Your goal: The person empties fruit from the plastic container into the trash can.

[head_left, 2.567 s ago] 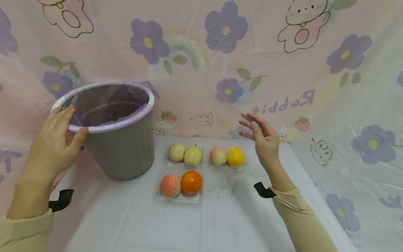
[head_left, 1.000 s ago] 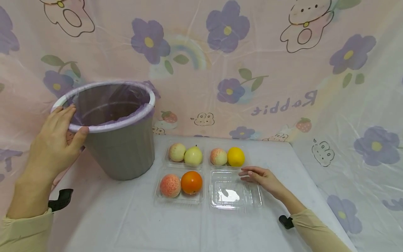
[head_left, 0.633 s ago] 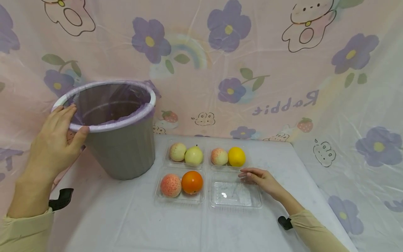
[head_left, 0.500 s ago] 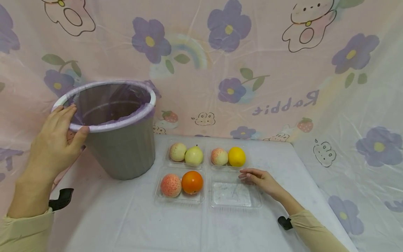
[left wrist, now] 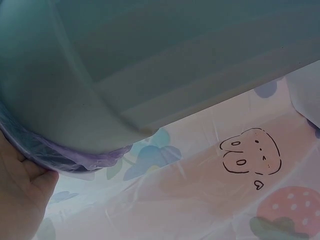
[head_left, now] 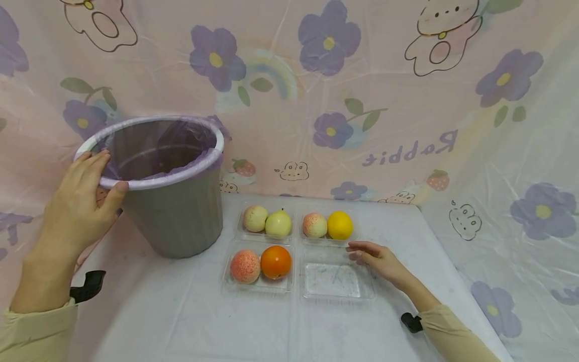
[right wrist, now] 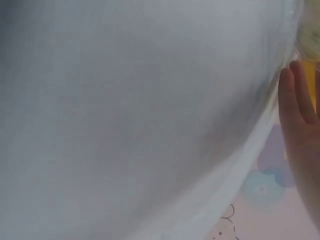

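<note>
My left hand (head_left: pixel 77 206) grips the pale purple rim of a grey trash can (head_left: pixel 181 216), fingers over the edge and thumb in front. In the left wrist view, the thumb lies by the purple bag (left wrist: pixel 95 159) lining the can. A clear plastic container (head_left: pixel 336 279) without fruit lies on the table. My right hand (head_left: pixel 380 259) hovers at its back right corner, fingers nearly straight. Left of it, another clear container (head_left: pixel 271 287) holds a peach (head_left: pixel 245 266) and an orange (head_left: pixel 276 262).
In the back row, one clear container (head_left: pixel 246 234) holds a pale peach (head_left: pixel 255 218) and a green pear (head_left: pixel 278 223). Another container (head_left: pixel 312 241) holds a speckled peach (head_left: pixel 314 225) and a yellow fruit (head_left: pixel 340 224). A printed cloth (head_left: pixel 271 125) hangs behind the white table (head_left: pixel 235 327).
My right hand has come down from its raised position, and the clear container now lies beneath it at the front right. Lately the hand has barely shifted. My left hand stays on the rim.
</note>
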Motion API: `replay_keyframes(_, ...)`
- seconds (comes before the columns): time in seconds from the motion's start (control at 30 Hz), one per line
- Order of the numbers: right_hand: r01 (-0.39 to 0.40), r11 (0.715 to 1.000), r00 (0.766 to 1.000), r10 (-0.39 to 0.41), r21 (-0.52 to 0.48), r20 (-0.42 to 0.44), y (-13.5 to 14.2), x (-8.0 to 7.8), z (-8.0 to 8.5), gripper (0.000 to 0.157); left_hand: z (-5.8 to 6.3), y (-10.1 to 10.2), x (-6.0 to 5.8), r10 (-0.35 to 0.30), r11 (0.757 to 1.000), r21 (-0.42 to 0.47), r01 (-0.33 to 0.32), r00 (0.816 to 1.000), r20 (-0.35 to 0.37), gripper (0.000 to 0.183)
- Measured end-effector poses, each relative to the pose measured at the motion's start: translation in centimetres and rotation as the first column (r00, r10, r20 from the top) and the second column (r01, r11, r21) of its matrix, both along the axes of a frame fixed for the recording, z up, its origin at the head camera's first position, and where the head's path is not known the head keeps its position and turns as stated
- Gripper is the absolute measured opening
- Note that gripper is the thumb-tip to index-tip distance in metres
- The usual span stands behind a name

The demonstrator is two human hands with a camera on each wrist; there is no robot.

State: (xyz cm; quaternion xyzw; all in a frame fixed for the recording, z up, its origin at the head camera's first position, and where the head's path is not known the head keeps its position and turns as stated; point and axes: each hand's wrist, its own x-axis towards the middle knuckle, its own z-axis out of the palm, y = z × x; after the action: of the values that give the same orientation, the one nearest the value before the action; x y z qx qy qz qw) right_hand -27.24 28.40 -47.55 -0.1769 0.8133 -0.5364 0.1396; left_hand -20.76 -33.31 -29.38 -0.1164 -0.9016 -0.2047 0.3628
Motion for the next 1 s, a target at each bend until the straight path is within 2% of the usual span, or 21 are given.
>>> replay_keyframes(0.17,0.061,0.998,0.996,-0.059,0.023,-0.059,0.2,0.5,0.8,0.04,0.0,0.0,0.2,0.001,1.0,-0.004,-0.001,1.0,0.022,0.062)
replay_keyframes(0.4,0.077,0.997,0.985,-0.077,-0.008,-0.155,1.1,0.0,2.8,0.034,0.0,0.1,0.1,-0.002,1.0,0.001,0.002,1.0,0.009,0.062)
replay_keyframes(0.6,0.121,0.993,0.965,-0.121,-0.016,-0.234,1.5,-1.9,4.5,0.034,0.0,0.1,0.1,0.006,1.0,0.006,-0.006,1.0,0.018,0.063)
replay_keyframes(0.8,0.204,0.979,0.947,-0.199,-0.006,-0.254,1.6,-4.3,5.5,0.034,0.0,-0.1,0.3,0.001,1.0,-0.002,-0.001,1.0,0.031,0.062)
replay_keyframes(1.0,0.226,0.973,0.945,-0.208,0.046,-0.253,1.8,-7.1,4.8,0.034,-0.1,-0.1,0.2,-0.009,1.0,-0.004,0.009,1.0,0.01,0.061)
